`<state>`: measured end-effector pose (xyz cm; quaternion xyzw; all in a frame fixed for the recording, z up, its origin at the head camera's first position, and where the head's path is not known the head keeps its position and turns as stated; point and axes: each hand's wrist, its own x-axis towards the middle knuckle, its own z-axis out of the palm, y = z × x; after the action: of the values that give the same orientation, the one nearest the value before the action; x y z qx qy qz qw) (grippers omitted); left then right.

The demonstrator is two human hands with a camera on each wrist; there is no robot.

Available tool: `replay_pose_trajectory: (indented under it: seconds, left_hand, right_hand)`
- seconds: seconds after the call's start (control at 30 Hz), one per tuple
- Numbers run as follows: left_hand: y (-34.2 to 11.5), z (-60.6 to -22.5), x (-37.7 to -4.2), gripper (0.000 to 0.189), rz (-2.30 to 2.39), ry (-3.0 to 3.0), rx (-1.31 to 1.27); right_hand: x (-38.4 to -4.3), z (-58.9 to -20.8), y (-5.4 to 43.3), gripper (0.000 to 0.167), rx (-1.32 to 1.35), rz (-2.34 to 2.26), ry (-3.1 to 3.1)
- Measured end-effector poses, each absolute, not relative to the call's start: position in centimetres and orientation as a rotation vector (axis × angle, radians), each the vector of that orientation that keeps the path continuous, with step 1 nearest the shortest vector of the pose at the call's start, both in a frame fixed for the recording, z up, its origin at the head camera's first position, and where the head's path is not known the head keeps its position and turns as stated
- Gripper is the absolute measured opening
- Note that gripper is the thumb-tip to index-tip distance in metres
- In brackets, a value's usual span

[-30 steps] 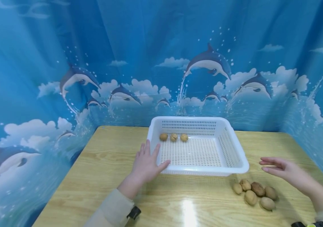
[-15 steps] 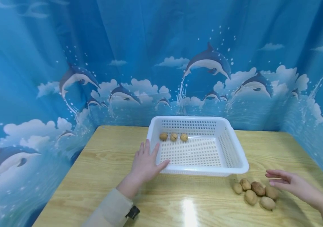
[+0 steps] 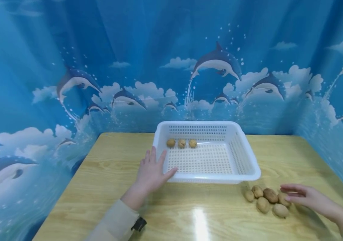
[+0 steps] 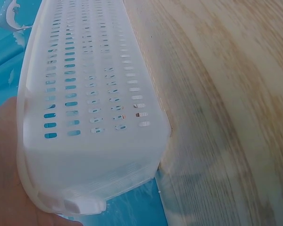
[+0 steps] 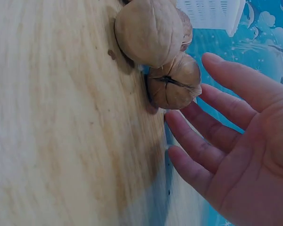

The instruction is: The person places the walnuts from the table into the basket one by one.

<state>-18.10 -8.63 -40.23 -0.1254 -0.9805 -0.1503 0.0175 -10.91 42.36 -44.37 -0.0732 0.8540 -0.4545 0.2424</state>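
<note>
A white plastic basket (image 3: 210, 177) with slotted walls stands near the back of the table, holding three walnuts (image 3: 182, 143) in a row at its far left. My left hand (image 3: 151, 174) lies spread at the basket's left front corner, fingers along the rim; the left wrist view shows the basket's slotted side (image 4: 85, 155) beside that hand. At the front right, several walnuts (image 3: 263, 205) sit in a loose cluster. My right hand (image 3: 313, 199) is at the rightmost walnut (image 5: 173, 82), its fingers reaching behind it and the thumb held apart from the nut.
The light wood table (image 3: 114, 157) extends on both sides of the basket. Behind it and at both sides hangs a blue curtain (image 3: 159, 50) printed with dolphins. A black strap piece (image 3: 139, 224) sits at my left sleeve.
My right hand has come down and forward from above the table's right side to the rightmost walnut. My left hand stays at the basket, and the head view has shifted slightly.
</note>
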Motion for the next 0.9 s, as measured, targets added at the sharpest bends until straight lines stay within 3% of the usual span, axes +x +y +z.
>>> replay_pose_trajectory:
  seconds: [0.4, 0.9]
  left_hand:
    - [-9.2, -40.3, -17.9, 0.088, -0.47, -3.03, -0.397]
    - [-9.1, -40.1, -17.7, 0.084, -0.491, -3.056, -0.384]
  right_hand:
    - [-11.0, -44.8, 42.6, 0.048, -0.314, -1.234, 2.294]
    - [-10.5, -43.3, 41.3, 0.059, -0.038, -1.027, 2.596]
